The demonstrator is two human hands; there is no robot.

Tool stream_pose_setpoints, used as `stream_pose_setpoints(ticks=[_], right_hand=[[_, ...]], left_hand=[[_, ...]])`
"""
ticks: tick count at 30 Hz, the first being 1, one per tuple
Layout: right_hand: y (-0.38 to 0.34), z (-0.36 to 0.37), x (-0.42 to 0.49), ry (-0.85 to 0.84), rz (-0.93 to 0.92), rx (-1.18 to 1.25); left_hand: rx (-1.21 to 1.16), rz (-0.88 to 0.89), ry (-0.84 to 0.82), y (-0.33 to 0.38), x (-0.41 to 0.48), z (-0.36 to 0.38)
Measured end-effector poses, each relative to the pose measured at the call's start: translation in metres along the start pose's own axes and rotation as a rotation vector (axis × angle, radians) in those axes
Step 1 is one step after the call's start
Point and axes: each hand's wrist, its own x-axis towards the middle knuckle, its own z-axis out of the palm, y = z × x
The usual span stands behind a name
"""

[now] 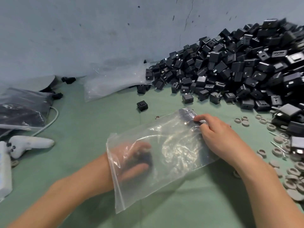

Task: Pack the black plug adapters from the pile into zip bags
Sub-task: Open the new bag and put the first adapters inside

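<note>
Head view: loads clear plastic zip bag (172,171), left hand (131,160) inside gripping black cube plug adapter (146,159), right hand (215,130) pinching bag end nearest black adapter pile (246,71). Next, likely: release, withdraw.

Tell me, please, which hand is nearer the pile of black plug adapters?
Right. The right hand pinches the clear plastic zip bag just short of the black adapter pile; the left hand holds an adapter inside the bag, farther back.
</note>
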Motion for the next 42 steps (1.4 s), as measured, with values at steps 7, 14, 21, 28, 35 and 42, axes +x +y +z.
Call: stream_pose_setpoints(ticks=[7, 14, 21, 28, 35, 42], right_hand=[[0.01, -0.008, 0.004, -0.005, 0.048, 0.17], [0.024, -0.026, 0.004, 0.089, 0.133, 0.219], [0.022, -0.024, 0.004, 0.06, 0.12, 0.135], [0.025, -0.026, 0.005, 0.032, 0.12, 0.137], [0.027, -0.026, 0.007, 0.034, 0.119, 0.131], [0.023, -0.023, 0.005, 0.047, 0.115, 0.057]], left_hand=[[-0.057, 0.166, 0.095, 0.047, 0.024, 0.012], [-0.016, 0.145, 0.069, 0.048, 0.03, 0.019], [-0.361, 0.199, -0.195, 0.064, 0.071, 0.039], [-0.321, 0.28, -0.126, 0.063, 0.087, 0.042], [-0.174, 0.277, 0.074, 0.087, 0.095, 0.07], [-0.311, 0.207, -0.032, 0.101, 0.103, 0.057]])
